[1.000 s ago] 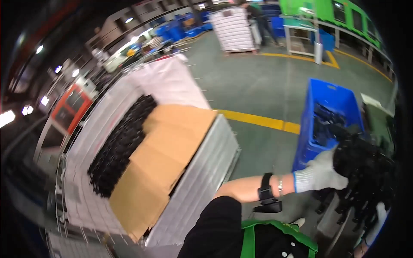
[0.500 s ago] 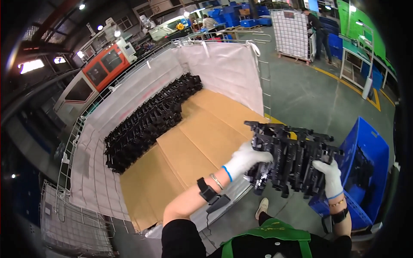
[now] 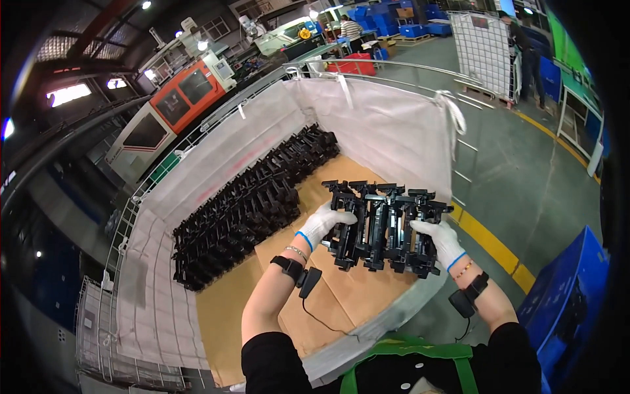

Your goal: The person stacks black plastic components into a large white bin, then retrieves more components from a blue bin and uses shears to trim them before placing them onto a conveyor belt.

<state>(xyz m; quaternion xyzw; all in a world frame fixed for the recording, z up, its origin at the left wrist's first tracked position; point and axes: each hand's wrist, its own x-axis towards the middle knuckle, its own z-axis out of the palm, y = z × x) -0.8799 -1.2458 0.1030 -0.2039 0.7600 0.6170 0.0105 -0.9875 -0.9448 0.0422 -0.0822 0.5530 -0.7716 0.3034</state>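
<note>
Between my two white-gloved hands is a row of several black plastic frames [image 3: 375, 230], pressed together side by side. My left hand [image 3: 330, 224] is closed on the row's left end, and my right hand [image 3: 438, 241] grips the right end. The row is held above the near right part of a cardboard sheet [image 3: 262, 322] inside a large cage lined with white fabric [image 3: 387, 118]. Along the cage's far left side, more black plastic frames [image 3: 243, 210] stand packed in rows on the cardboard. The fingers' undersides are hidden behind the held frames.
A blue bin [image 3: 558, 295] stands on the floor to the right. Metal rails [image 3: 394, 69] edge the cage. Yellow floor lines [image 3: 489, 243] run beyond it. An orange and white machine [image 3: 187, 95] is behind; a person [image 3: 525, 56] stands by another mesh cage [image 3: 485, 56].
Both hands have carried the held frames leftward, from beside the blue bin to above the cardboard in the cage. The row has spread slightly, showing gaps between frames. The view has shifted too.
</note>
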